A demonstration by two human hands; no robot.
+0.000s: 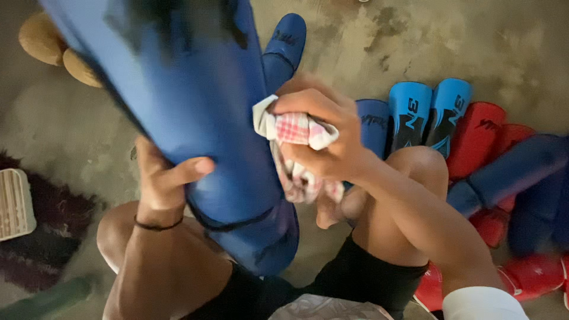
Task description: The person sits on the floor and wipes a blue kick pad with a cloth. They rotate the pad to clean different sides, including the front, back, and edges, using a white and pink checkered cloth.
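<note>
A large blue shin guard stands tilted in front of me, its lower end resting near my lap. My left hand grips its left edge from behind, thumb across the front. My right hand is shut on a crumpled white and pink checked cloth pressed against the guard's right side. Part of the cloth hangs down below my hand. I sit on the floor with both knees bare.
Several blue and red shin guards lie in a row on the concrete floor to the right. Another blue guard lies behind the held one. A dark rug and a white slatted object are at the left.
</note>
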